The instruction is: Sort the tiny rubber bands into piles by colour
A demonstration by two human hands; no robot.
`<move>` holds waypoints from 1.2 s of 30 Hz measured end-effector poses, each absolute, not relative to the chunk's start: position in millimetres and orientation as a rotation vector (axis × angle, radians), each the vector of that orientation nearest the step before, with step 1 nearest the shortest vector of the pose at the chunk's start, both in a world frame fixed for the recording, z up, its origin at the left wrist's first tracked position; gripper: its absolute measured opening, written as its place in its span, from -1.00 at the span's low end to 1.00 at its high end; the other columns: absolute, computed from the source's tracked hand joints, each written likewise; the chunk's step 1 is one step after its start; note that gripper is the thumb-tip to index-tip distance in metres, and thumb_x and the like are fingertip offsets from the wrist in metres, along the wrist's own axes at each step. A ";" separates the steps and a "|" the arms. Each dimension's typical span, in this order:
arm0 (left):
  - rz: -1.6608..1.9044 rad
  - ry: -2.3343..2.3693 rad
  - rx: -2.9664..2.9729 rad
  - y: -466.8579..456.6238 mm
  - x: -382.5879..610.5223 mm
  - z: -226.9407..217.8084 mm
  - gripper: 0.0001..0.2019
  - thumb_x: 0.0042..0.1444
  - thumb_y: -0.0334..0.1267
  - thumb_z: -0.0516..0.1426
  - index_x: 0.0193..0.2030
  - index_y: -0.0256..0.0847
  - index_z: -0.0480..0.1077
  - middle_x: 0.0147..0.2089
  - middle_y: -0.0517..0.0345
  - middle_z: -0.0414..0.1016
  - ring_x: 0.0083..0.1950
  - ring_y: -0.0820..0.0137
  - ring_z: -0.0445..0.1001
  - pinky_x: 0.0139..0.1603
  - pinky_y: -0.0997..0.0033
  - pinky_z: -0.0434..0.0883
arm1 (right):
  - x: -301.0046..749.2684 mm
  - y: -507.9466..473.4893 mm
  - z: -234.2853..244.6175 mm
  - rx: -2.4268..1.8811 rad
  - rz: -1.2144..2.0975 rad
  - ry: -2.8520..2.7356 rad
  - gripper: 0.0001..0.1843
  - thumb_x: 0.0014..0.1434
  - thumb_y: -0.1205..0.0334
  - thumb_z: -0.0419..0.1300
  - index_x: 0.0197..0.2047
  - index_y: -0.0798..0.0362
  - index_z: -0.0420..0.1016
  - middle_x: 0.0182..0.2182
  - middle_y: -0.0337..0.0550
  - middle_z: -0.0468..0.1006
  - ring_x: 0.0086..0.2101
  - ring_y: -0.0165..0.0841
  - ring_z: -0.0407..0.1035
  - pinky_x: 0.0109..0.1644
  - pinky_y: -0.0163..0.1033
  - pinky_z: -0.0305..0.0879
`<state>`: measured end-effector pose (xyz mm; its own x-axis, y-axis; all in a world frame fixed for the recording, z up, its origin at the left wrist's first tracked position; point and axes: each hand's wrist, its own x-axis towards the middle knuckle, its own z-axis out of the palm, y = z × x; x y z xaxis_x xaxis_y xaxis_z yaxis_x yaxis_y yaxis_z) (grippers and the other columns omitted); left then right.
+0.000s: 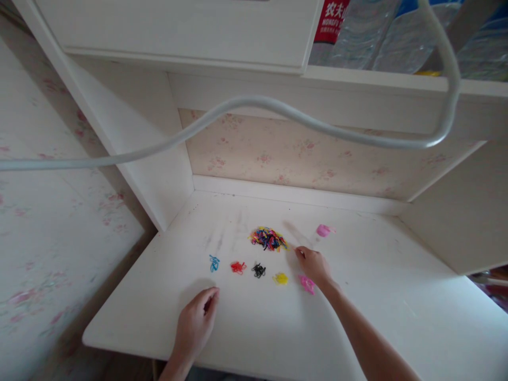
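A mixed pile of small coloured rubber bands [269, 239] lies on the white desk [246, 328]. In front of it runs a row of small heaps: blue bands [214, 263], red bands [238, 268], black bands [259, 271], yellow bands [281, 278] and pink bands [307, 284]. My right hand [313, 264] is just right of the pile, thumb and forefinger pinched together; whatever they hold is too small to make out. Below the blue heap, my left hand [197, 319] rests near the desk with curled fingers, their inside hidden.
A crumpled pink item [324, 230] lies toward the back right of the desk. A white cable [254, 101] crosses the upper view. Overhead are a white cabinet [178, 32] and a shelf with plastic-wrapped bottles [369, 32]. Side panels [146, 143] bound the desk.
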<state>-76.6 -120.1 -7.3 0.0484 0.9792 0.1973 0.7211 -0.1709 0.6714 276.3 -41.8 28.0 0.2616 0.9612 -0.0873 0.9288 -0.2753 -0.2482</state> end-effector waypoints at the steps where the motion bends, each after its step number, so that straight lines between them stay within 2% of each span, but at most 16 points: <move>1: 0.888 1.705 1.943 -120.3 -76.5 -6.9 -0.75 0.20 -0.09 0.01 -0.17 -0.11 0.45 -0.21 0.17 0.59 -0.24 0.41 0.55 -0.22 0.50 0.47 | 277.7 -44.1 28.1 -2.375 0.331 -1.779 -0.59 0.26 0.06 -0.11 -0.11 -0.06 0.54 -0.25 -0.05 0.61 -0.27 -0.28 0.48 -0.31 -0.32 0.18; 8: 0.875 1.719 1.938 -122.7 -75.8 -3.7 -0.74 0.20 -0.09 0.00 -0.17 -0.09 0.46 -0.22 0.16 0.59 -0.27 0.40 0.55 -0.25 0.49 0.47 | 267.2 -61.9 35.6 -2.270 0.309 -1.729 -0.55 0.26 0.05 -0.14 -0.13 -0.04 0.55 -0.33 -0.12 0.62 -0.31 -0.32 0.49 -0.33 -0.36 0.19; 12: 0.880 1.714 1.913 -123.2 -73.7 -2.3 -0.74 0.19 -0.11 0.00 -0.18 -0.10 0.47 -0.22 0.16 0.59 -0.28 0.41 0.54 -0.24 0.51 0.46 | 228.0 -76.7 45.1 -2.102 0.337 -1.816 -0.55 0.26 -0.02 -0.14 -0.12 -0.13 0.54 -0.30 -0.23 0.62 -0.32 -0.36 0.48 -0.33 -0.39 0.19; 16: 0.861 1.702 1.895 -123.8 -72.8 -1.2 -0.74 0.21 -0.11 -0.02 -0.18 -0.11 0.46 -0.26 0.17 0.58 -0.31 0.44 0.53 -0.26 0.53 0.45 | 177.8 -85.9 55.8 -1.879 0.363 -2.032 -0.57 0.30 0.02 -0.16 -0.21 -0.15 0.54 -0.37 -0.26 0.62 -0.37 -0.39 0.47 -0.36 -0.40 0.15; 19: 0.863 1.697 1.898 -124.2 -72.4 1.0 -0.73 0.22 -0.11 -0.03 -0.19 -0.11 0.46 -0.26 0.16 0.57 -0.29 0.44 0.53 -0.23 0.53 0.44 | 147.6 -82.7 59.0 -1.863 0.316 -2.146 -0.58 0.31 0.06 -0.15 -0.29 -0.14 0.52 -0.40 -0.28 0.61 -0.38 -0.38 0.47 -0.38 -0.40 0.13; 23: 0.873 1.701 1.896 -124.4 -71.7 4.9 -0.73 0.21 -0.12 -0.03 -0.18 -0.10 0.47 -0.25 0.16 0.57 -0.26 0.43 0.54 -0.20 0.51 0.45 | 124.7 -72.9 55.1 -1.904 0.297 -2.241 -0.58 0.31 0.07 -0.17 -0.28 -0.15 0.51 -0.36 -0.27 0.61 -0.35 -0.36 0.47 -0.34 -0.37 0.16; 32: 0.882 1.692 1.911 -123.3 -72.9 0.3 -0.76 0.21 -0.15 -0.02 -0.17 -0.09 0.46 -0.22 0.18 0.58 -0.25 0.42 0.54 -0.22 0.50 0.46 | 142.7 -82.0 55.2 -1.923 0.306 -2.171 -0.56 0.31 0.05 -0.16 -0.29 -0.12 0.54 -0.38 -0.23 0.62 -0.40 -0.38 0.47 -0.37 -0.39 0.16; 36: 0.844 1.687 1.930 -123.8 -73.0 0.2 -0.76 0.21 -0.14 -0.02 -0.18 -0.09 0.45 -0.23 0.19 0.58 -0.27 0.43 0.53 -0.24 0.51 0.45 | 171.6 -107.9 55.0 -1.869 0.401 -1.984 -0.52 0.30 0.02 -0.16 -0.31 -0.07 0.55 -0.47 -0.20 0.59 -0.47 -0.40 0.43 -0.40 -0.41 0.16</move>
<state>-73.0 -123.8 0.2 0.0698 0.9850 0.1576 0.7172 -0.1593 0.6784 171.6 -107.9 55.0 -0.0394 0.9959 0.0817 0.8861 0.0726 -0.4577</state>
